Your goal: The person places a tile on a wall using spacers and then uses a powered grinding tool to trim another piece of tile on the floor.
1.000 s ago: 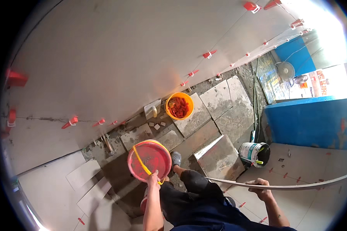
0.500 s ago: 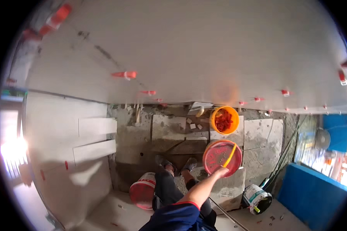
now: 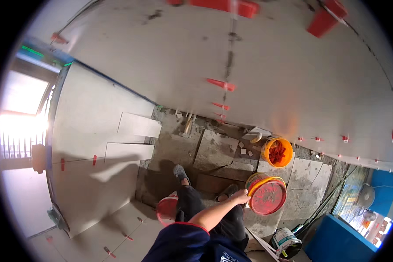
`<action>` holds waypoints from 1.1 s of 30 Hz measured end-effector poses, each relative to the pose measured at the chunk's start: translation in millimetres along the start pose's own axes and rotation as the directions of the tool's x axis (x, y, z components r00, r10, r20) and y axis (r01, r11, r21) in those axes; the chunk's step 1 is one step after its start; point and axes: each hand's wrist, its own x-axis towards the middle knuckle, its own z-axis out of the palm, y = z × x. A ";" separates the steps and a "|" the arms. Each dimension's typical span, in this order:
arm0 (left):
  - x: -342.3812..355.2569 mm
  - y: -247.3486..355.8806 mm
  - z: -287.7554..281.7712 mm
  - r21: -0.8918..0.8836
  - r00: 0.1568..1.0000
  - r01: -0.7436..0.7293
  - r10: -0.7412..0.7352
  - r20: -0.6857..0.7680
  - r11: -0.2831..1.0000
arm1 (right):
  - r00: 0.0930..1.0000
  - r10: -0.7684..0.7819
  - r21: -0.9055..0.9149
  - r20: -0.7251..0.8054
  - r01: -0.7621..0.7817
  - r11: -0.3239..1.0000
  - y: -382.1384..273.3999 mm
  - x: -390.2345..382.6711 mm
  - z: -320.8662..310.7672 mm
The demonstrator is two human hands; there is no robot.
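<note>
My left hand is closed on the yellow handle of a bucket with a round red, dirt-smeared face turned toward me. The handle arcs along the upper left of that face. Just beyond it stands an orange bucket holding a pile of red plastic wedges. At the lower edge, a skin-coloured sliver beside a long pale strip may be my right hand. Its fingers cannot be made out.
Large grey tiles line the wall, with red wedges along their joints. Loose slabs lie on the rough floor. A red-faced bucket stands by my leg, a white-and-black one at lower right. A blue panel is farther right.
The view has turned and shifted. The yellow handle has swung from across the red face to its upper-left side, my left hand still on it. My feet are farther apart.
</note>
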 end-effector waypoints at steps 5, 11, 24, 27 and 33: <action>-61.0 -18.6 -85.1 -0.079 0.987 -0.156 0.159 0.033 0.985 | 0.993 -0.116 -0.002 0.035 0.116 0.993 -52.1 -11.3 68.2; -142.1 -16.1 -179.9 -0.279 0.753 -0.582 0.635 0.170 0.764 | 0.978 -0.208 -0.027 0.024 0.208 0.978 -138.7 -52.7 186.7; -291.4 6.5 -340.0 -0.518 0.589 -0.777 0.703 -0.398 0.357 | 0.864 -0.481 -0.013 0.148 0.488 0.873 -264.3 -121.5 354.8; -300.7 3.6 -370.7 -0.542 0.606 -0.786 0.548 -0.577 0.299 | 0.747 -0.642 0.148 0.171 0.625 0.767 -273.6 -120.2 381.5; -326.2 2.5 -403.4 -0.507 0.663 -0.748 0.454 -0.595 0.428 | 0.371 -0.824 -0.086 0.429 0.925 0.371 -341.4 -187.7 424.0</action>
